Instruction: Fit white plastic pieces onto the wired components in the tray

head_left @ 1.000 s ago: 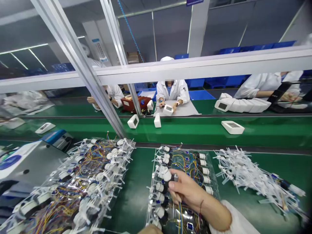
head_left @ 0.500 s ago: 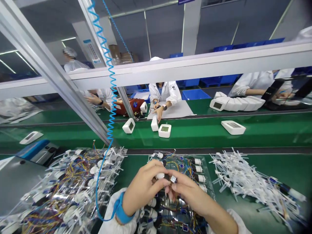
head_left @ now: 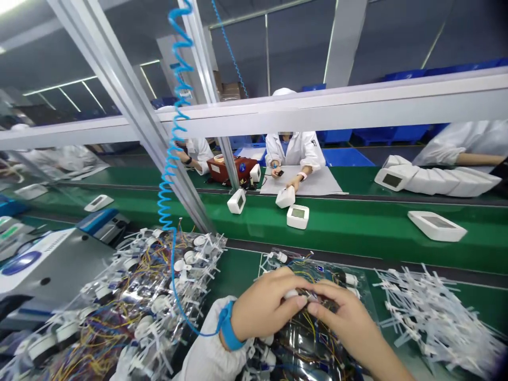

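My left hand (head_left: pixel 273 301) pinches a small wired part (head_left: pixel 292 293) with a white end, held between thumb and fingers. The fingertips of my right hand (head_left: pixel 345 312) close on the part's other end, so most of it is hidden. Both hands meet above a clear plastic tray (head_left: pixel 371 296) holding several similar white-and-black wired parts. A blue strap (head_left: pixel 230 327) circles my left wrist, joined to a coiled blue cord (head_left: pixel 165 196).
Bagged wired parts (head_left: pixel 151 286) are heaped at left beside a grey machine (head_left: pixel 55 264). White plastic strips (head_left: pixel 436 317) lie piled at right. Beyond, white display devices (head_left: pixel 297 217) stand on the green conveyor (head_left: pixel 357 225). A co-worker (head_left: pixel 305 151) sits opposite. A metal post (head_left: pixel 130 95) slants across the left.
My view has turned left, so the scene sits further right. The part's silvery end at my right fingertips is now covered. The co-worker's hand has tilted a white device.
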{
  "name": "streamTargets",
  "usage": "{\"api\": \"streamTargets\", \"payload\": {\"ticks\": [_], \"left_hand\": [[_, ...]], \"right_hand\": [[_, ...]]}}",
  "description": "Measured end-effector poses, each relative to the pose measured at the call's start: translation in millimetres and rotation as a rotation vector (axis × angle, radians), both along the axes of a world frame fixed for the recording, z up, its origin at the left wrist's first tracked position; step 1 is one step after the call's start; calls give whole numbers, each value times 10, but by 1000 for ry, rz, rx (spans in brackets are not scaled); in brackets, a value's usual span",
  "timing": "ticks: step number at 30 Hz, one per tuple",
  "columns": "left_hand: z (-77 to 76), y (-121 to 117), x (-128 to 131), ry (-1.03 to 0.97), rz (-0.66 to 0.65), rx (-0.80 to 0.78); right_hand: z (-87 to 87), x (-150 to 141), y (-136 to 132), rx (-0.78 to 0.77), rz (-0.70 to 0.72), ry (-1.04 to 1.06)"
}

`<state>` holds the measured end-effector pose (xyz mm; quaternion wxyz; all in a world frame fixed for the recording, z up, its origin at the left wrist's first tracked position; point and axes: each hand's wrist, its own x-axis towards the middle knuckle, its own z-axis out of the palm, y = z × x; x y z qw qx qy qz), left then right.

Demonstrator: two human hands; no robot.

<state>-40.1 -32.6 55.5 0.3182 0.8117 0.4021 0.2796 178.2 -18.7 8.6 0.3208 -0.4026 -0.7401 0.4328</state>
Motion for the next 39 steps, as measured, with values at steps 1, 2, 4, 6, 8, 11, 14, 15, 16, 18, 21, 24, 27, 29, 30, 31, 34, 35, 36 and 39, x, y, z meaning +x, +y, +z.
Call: {"api": "streamTargets", "payload": {"ticks": [1,2,4,6,8,11,14,15,16,18,21,24,27,29,30,31,34,35,36,39], "left_hand": [[-5,-1,9,-16,15,-3],[-12,-5,20,-27,36,-7],[-39,-15,45,-34,79,-14],[-81,-20,71,-13,90,-5],[-126,-16,92,26,68,32],[-166,-6,106,82,24,106],[-146,-10,100,133,32,121],[-130,-16,96,146,42,122],[-113,-22,93,152,51,127],[-80,-42,90,139,37,151],[-45,-95,105,105,-59,189],[-37,-153,123,106,-102,172],[-56,-172,129,124,-99,157],[-68,-178,137,151,-113,145],[-71,-184,141,166,-120,137],[-73,-192,145,178,-124,131],[-78,-210,148,199,-128,133],[-82,-212,145,201,-128,136],[-87,-211,143,203,-130,137],[-101,-196,139,195,-141,149]], "right_hand": [[-37,11,-3,22,-51,-17],[-74,22,-12,51,-103,-33],[-141,44,-39,111,-165,-66],[-194,69,-62,176,-171,-98],[-231,99,-71,253,-157,-132],[-270,150,-51,354,-169,-177],[-322,183,5,343,-207,-186],[-341,181,24,306,-209,-145],[-358,168,37,247,-197,-69],[-368,115,27,51,-137,152],[-305,-8,-94,-400,21,410],[-219,-134,-219,-714,201,512],[-203,-205,-224,-671,290,558],[-216,-212,-196,-630,297,545],[-220,-207,-185,-613,299,531],[-220,-200,-177,-599,305,517],[-193,-171,-162,-558,349,461],[-179,-161,-158,-548,362,444],[-165,-152,-153,-540,371,428],[-133,-132,-143,-524,376,398]]}}
